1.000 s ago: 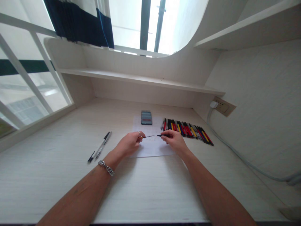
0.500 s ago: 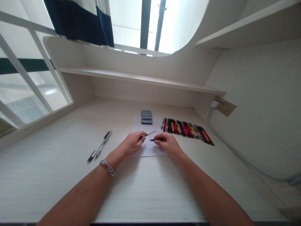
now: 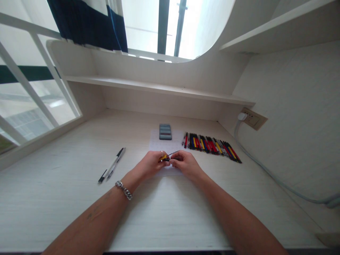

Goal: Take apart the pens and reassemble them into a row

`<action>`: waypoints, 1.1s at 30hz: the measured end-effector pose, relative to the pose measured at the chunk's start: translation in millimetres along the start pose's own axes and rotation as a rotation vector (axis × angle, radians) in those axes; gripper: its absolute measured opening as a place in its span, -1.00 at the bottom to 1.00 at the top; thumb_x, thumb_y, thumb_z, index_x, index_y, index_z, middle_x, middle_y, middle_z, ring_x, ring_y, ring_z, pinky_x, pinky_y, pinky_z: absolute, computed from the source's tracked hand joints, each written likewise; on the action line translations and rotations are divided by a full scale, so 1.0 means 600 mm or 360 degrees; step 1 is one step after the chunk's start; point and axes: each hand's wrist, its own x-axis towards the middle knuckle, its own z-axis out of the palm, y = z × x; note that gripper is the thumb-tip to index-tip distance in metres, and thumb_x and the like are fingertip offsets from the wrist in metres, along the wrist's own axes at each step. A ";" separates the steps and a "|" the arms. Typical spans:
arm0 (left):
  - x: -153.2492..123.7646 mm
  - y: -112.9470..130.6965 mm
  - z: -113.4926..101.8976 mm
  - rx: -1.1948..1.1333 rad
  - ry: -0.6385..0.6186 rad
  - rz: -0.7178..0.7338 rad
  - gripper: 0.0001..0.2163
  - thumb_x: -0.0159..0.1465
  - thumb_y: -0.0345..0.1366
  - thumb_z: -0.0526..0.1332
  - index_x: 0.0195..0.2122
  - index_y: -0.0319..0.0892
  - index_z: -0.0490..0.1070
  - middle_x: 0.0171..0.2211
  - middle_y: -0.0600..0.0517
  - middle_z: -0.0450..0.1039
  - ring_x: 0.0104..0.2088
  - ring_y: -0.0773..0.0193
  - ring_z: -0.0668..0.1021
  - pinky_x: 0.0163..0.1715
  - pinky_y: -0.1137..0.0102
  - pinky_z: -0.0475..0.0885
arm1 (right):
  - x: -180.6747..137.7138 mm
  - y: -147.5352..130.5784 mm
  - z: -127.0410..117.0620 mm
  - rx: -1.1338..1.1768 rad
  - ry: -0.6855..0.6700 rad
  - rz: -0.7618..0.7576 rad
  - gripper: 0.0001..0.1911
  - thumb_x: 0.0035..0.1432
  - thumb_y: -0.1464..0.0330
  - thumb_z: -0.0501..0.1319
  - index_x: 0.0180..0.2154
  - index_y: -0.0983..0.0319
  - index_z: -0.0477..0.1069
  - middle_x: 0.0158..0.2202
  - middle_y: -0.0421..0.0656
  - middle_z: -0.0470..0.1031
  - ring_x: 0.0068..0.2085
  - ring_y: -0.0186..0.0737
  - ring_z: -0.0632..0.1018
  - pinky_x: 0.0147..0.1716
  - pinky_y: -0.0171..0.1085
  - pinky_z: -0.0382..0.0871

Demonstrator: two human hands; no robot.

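Observation:
My left hand [image 3: 154,162] is closed around a small yellow pen part [image 3: 163,158], and a thin dark refill [image 3: 173,153] slants up from there to the right. Pinched in my right hand [image 3: 187,163] is a black pen part [image 3: 172,159], mostly covered by the fingers. The fingertips of both hands nearly meet, so how the parts touch is hidden. Under the hands lies a sheet of white paper [image 3: 156,141].
A grey-blue flat case [image 3: 165,131] sits at the paper's far edge. Several black, red, yellow and blue pens [image 3: 209,144] lie in a row to the right. Two pens [image 3: 114,164] rest at left. A cable [image 3: 265,173] runs from the wall socket [image 3: 254,118].
My hands have come together over the paper. The black part in my right hand now meets the area of my left fingertips, and more of the yellow part shows.

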 end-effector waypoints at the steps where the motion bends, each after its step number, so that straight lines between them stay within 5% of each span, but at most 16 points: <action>1: 0.000 0.000 0.000 0.0008 -0.0007 0.0009 -0.81 0.17 -0.19 0.19 -0.30 -0.17 0.49 -0.44 0.06 0.51 -0.42 0.32 0.48 -0.43 0.49 0.27 | 0.000 -0.001 0.000 0.0018 -0.0013 0.0009 -0.80 -0.06 0.29 0.30 -0.37 0.26 0.40 -0.52 -0.22 0.46 -0.49 -0.33 0.45 -0.48 -0.34 0.30; 11: 0.001 0.004 -0.007 0.0041 0.0075 -0.0026 -0.79 0.19 -0.19 0.17 -0.30 -0.17 0.52 -0.46 0.05 0.52 -0.45 0.32 0.47 -0.44 0.48 0.25 | -0.003 -0.020 -0.018 -0.0388 -0.0057 0.0115 -0.61 0.16 0.14 0.11 -0.47 0.30 0.47 -0.61 -0.20 0.40 -0.61 -0.42 0.31 -0.62 -0.41 0.12; 19: 0.001 0.009 0.001 0.0002 0.0068 0.0016 -0.76 0.23 -0.15 0.14 -0.34 -0.18 0.51 -0.47 0.04 0.52 -0.46 0.33 0.46 -0.44 0.48 0.25 | 0.005 -0.003 -0.011 -0.0340 -0.0180 0.0114 -0.57 0.20 0.13 0.04 -0.50 0.30 0.45 -0.64 -0.21 0.37 -0.63 -0.42 0.29 -0.64 -0.41 0.10; 26: 0.004 0.010 0.002 0.0081 0.0145 0.0022 -0.77 0.26 -0.22 0.08 -0.40 -0.17 0.48 -0.51 0.06 0.48 -0.50 0.34 0.44 -0.48 0.48 0.23 | -0.001 -0.022 -0.008 -0.0707 0.0085 -0.0162 -0.72 0.15 0.36 0.10 -0.54 0.23 0.48 -0.57 -0.21 0.48 -0.53 -0.36 0.40 -0.49 -0.38 0.18; 33: 0.005 0.011 -0.005 0.0051 0.0135 -0.0038 -0.77 0.24 -0.26 0.09 -0.47 -0.19 0.46 -0.52 0.07 0.49 -0.50 0.34 0.46 -0.46 0.49 0.25 | 0.001 -0.009 -0.008 -0.0720 0.0146 -0.0368 -0.79 0.15 0.40 0.12 -0.38 0.18 0.55 -0.47 -0.21 0.55 -0.47 -0.32 0.47 -0.41 -0.35 0.26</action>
